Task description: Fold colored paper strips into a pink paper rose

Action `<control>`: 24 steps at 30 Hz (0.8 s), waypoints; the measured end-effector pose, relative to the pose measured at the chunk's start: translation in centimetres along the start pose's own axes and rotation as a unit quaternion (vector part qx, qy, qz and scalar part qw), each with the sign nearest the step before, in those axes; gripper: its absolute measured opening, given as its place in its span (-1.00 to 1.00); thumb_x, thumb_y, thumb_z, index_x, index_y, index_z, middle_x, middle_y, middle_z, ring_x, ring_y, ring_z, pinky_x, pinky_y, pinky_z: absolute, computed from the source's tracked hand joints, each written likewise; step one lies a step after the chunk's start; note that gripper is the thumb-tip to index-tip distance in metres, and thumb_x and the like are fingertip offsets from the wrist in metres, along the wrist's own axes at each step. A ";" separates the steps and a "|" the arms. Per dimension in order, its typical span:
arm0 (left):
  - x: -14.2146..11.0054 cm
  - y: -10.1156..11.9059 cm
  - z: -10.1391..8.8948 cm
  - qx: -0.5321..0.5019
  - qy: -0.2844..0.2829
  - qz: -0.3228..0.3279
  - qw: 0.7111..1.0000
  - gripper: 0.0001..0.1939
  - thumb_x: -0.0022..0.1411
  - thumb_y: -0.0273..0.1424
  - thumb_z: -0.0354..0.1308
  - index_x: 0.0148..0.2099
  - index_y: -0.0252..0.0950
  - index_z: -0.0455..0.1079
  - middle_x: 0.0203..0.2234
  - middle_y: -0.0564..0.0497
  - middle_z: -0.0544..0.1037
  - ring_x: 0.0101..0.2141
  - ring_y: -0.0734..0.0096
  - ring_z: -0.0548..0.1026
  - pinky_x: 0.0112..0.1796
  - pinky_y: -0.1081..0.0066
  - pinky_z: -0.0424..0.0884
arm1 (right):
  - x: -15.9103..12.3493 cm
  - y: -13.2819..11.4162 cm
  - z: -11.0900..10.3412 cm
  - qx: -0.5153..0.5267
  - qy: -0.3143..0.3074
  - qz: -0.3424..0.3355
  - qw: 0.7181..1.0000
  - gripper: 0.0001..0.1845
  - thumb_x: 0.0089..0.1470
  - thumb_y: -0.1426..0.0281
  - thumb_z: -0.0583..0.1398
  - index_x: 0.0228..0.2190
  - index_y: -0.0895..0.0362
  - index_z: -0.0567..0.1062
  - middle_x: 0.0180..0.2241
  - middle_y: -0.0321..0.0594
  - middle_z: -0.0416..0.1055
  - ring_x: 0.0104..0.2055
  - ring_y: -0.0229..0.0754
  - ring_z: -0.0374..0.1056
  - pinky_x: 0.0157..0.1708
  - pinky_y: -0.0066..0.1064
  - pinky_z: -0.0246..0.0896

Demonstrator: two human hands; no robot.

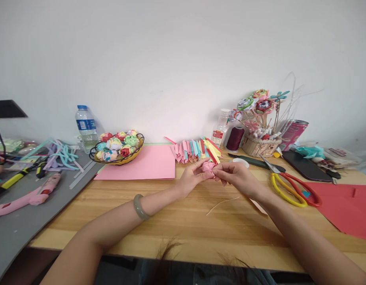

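Both hands meet over the middle of the wooden table. My left hand [193,176] is closed round a pink paper flower [207,167], holding it from the left. From the right, the fingers of my right hand [230,172] pinch the same flower at its edge. Just behind the hands lies a row of folded paper pieces [187,151] in pink, blue, yellow and red. On the table below them is a thin piece of string [221,202]. The underside of the flower is hidden by my fingers.
Left are a basket [120,161] of paper flowers, pink paper [147,164], a water bottle [87,128] and a pink glue gun [31,194]. Right are scissors [289,186], a thread spool [235,139], a phone [307,166], red paper [349,206] and a flower-filled woven pot [260,146].
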State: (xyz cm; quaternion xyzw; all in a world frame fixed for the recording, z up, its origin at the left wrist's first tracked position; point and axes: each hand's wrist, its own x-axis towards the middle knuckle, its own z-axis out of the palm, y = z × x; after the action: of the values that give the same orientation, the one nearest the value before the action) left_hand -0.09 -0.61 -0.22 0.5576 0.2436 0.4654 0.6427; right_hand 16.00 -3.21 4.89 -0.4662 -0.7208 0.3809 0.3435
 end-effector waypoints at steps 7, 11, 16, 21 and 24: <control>0.0 0.0 0.0 0.006 -0.012 0.003 1.000 -0.37 -0.09 -0.38 0.27 0.08 -0.23 0.25 -0.05 -0.09 0.42 -0.03 0.17 0.32 -0.06 0.22 0.26 | -0.1 -0.2 -0.1 0.009 -0.008 0.011 1.000 -0.76 -0.12 0.26 0.18 -0.58 0.20 0.47 -0.63 -0.31 0.31 -0.63 -0.36 0.13 -0.62 -0.48 0.01; 0.0 0.0 -0.1 0.009 -0.017 -0.004 1.000 -0.34 -0.11 -0.38 0.29 0.09 -0.22 0.24 -0.06 -0.08 0.43 -0.04 0.18 0.34 -0.06 0.21 0.26 | -0.1 -0.4 -0.3 0.016 -0.018 0.020 1.000 -0.76 -0.15 0.25 0.20 -0.56 0.19 0.49 -0.64 -0.31 0.31 -0.64 -0.36 0.12 -0.64 -0.48 0.00; 0.0 -0.1 -0.2 0.011 -0.016 0.000 1.000 -0.34 -0.12 -0.37 0.29 0.09 -0.23 0.24 -0.08 -0.08 0.46 -0.04 0.20 0.34 -0.04 0.23 0.23 | -0.1 -0.6 -0.4 0.021 -0.024 0.027 0.999 -0.76 -0.17 0.24 0.21 -0.60 0.17 0.46 -0.63 -0.31 0.32 -0.64 -0.36 0.13 -0.64 -0.48 0.00; 0.1 -0.1 -0.2 0.020 -0.009 -0.014 1.000 -0.32 -0.14 -0.35 0.30 0.09 -0.25 0.25 -0.11 -0.09 0.47 -0.06 0.18 0.35 -0.06 0.23 0.25 | -0.1 -0.3 -0.3 0.023 -0.034 0.028 0.999 -0.76 -0.14 0.25 0.20 -0.59 0.18 0.46 -0.62 -0.30 0.33 -0.64 -0.37 0.14 -0.62 -0.48 0.00; 0.2 -0.2 -0.2 0.028 -0.002 -0.021 0.999 -0.31 -0.14 -0.34 0.30 0.09 -0.27 0.24 -0.12 -0.10 0.47 -0.07 0.19 0.36 -0.07 0.24 0.27 | 0.0 -0.1 -0.4 0.022 -0.034 0.034 0.999 -0.76 -0.14 0.24 0.20 -0.58 0.19 0.45 -0.62 -0.30 0.33 -0.64 -0.37 0.13 -0.63 -0.49 -0.01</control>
State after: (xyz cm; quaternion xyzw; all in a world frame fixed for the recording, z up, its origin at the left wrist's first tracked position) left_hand -0.09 -0.38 -0.37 0.5709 0.2665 0.4440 0.6371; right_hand 16.24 -3.14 5.17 -0.4694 -0.7071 0.4238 0.3164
